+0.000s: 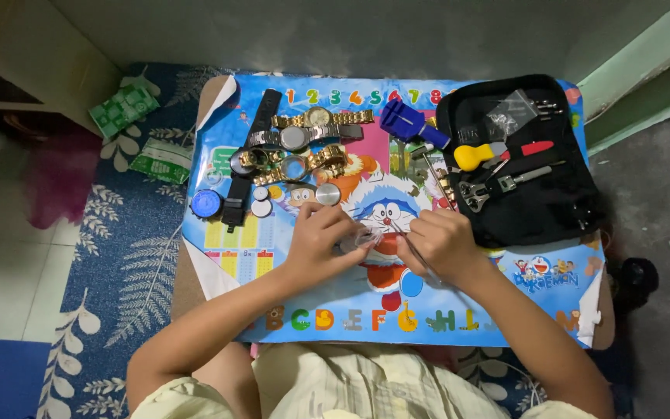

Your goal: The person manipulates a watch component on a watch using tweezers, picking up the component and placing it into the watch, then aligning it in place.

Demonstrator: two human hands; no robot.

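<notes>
My left hand (321,234) pinches a small round watch part (356,241) at the middle of a colourful cartoon mat (304,279) on a low table. My right hand (440,240) is closed around a thin metal tool (420,254) whose tip points at that part. The two hands nearly touch. Behind my left hand lie several wristwatches (304,140), gold and silver, with loose round case backs (328,193) beside them.
An open black tool case (552,194) at the right holds a yellow-handled tool (478,154), a red-handled one and pliers. A blue plastic tool (405,122) lies by it. A blue leaf-patterned rug (118,256) lies under the table, with green packets (124,109) at the left.
</notes>
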